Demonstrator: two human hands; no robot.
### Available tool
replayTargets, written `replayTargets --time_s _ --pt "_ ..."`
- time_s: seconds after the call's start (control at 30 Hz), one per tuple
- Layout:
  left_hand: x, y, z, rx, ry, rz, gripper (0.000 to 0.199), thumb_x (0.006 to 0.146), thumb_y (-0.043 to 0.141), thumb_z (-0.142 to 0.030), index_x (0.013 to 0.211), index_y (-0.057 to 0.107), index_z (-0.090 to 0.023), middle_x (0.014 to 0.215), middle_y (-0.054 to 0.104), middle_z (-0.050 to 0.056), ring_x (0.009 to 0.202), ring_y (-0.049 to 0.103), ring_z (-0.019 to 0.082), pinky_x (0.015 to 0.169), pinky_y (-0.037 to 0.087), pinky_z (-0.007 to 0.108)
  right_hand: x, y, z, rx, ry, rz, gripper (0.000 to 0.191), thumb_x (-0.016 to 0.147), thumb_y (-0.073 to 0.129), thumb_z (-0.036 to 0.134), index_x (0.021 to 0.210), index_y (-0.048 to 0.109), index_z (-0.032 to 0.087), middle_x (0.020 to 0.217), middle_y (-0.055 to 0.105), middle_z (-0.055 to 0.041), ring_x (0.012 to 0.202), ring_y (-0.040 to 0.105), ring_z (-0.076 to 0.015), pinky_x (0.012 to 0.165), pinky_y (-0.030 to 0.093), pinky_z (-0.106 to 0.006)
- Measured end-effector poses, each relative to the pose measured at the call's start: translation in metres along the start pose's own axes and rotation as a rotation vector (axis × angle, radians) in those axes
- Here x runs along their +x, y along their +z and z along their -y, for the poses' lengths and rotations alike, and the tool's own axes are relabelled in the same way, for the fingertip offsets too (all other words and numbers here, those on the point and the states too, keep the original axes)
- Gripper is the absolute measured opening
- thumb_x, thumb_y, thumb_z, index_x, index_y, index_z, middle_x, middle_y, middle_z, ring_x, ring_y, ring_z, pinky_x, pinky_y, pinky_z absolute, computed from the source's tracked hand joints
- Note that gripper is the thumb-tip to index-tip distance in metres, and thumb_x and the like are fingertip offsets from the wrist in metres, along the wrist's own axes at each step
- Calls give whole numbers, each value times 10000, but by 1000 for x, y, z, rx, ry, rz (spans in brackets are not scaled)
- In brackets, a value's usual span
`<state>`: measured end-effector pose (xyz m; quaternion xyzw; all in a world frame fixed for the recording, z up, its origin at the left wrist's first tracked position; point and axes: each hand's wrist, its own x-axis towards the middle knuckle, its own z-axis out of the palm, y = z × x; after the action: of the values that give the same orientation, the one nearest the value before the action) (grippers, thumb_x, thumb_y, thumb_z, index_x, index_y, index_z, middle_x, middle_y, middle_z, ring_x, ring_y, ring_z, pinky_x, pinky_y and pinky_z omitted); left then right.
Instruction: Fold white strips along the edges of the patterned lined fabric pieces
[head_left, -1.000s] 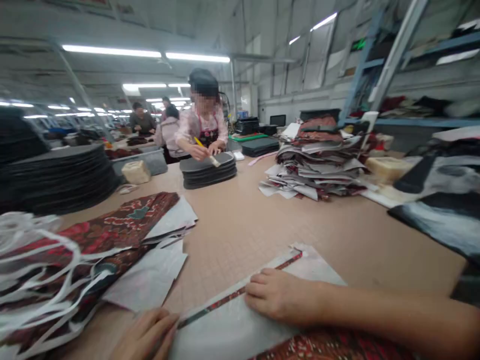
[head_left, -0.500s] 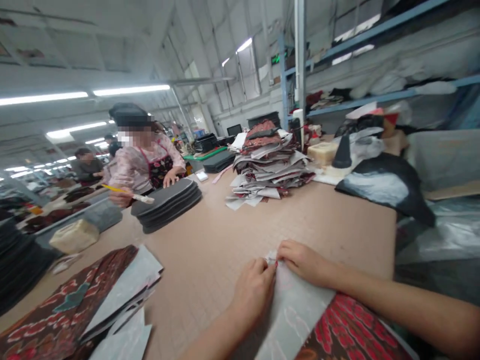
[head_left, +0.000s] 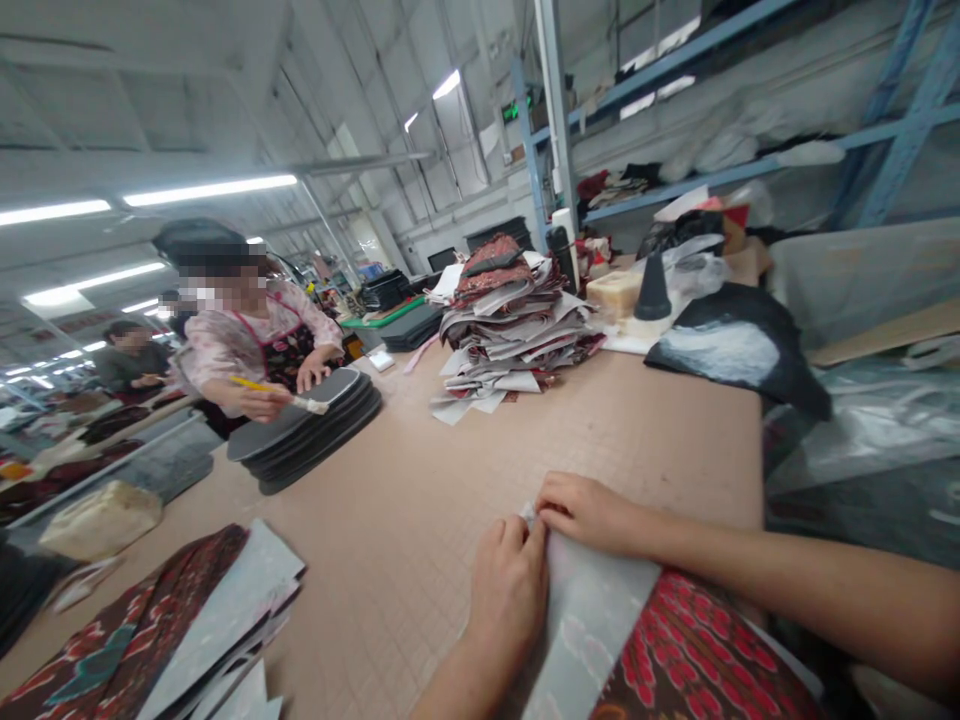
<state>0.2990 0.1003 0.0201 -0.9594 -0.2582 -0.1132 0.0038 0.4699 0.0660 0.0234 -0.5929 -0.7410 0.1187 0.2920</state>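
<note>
At the front of the table lies a piece of patterned fabric (head_left: 694, 650), brown with red and pink motifs; its pale grey backing (head_left: 592, 610) faces up along the left part. My left hand (head_left: 510, 575) is closed, pinching the far tip of this piece between thumb and fingers. Right beside it, my right hand (head_left: 589, 510) pinches the same tip, its fingers curled down and almost touching my left thumb. The small gathered bit of material between the fingertips is mostly hidden.
Across the table a co-worker's hand holds a yellow-handled brush (head_left: 281, 395) over a stack of dark grey pads (head_left: 307, 430). Patterned pieces (head_left: 135, 610) lie at left, near a cream block (head_left: 101, 520). A tall fabric pile (head_left: 510, 320) and a black cone (head_left: 654, 290) stand farther back.
The view has turned slightly right, so the surroundings sit farther left. Both my hands keep pinching the fabric tip. The co-worker's brush has moved onto the pad stack.
</note>
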Motion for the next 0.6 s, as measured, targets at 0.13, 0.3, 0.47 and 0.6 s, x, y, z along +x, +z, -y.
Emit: replayTargets --time_s 0.13,0.3,0.47,0.6 --pt "1 0 1 1 1 1 249 862 431 -123 1069 560 -176 884 540 62 817 479 208 718 435 343 10 -3 3 -57 97 89 132 793 526 202 797 646 147 813 625 -48 751 561 -152 678 403 -240" --pt "-2 0 1 -25 -22 -5 268 860 423 -106 1072 562 -193 883 546 58 814 483 205 721 432 338 25 -7 5 -138 142 189 151 745 500 139 769 649 149 786 653 -56 704 561 -153 603 359 -232" --pt "-4 -3 0 -78 -55 14 253 853 422 -108 1028 578 -203 893 543 54 828 485 201 738 431 335 33 -14 7 -153 135 296 150 701 517 131 768 648 159 752 663 -47 672 558 -153 543 318 -225" --pt "0 -5 -1 -52 -61 58 302 804 441 -91 1061 564 -192 900 533 65 844 475 217 748 430 348 40 -21 8 -151 136 379 136 687 544 135 774 644 164 735 662 -33 650 553 -145 520 308 -215"
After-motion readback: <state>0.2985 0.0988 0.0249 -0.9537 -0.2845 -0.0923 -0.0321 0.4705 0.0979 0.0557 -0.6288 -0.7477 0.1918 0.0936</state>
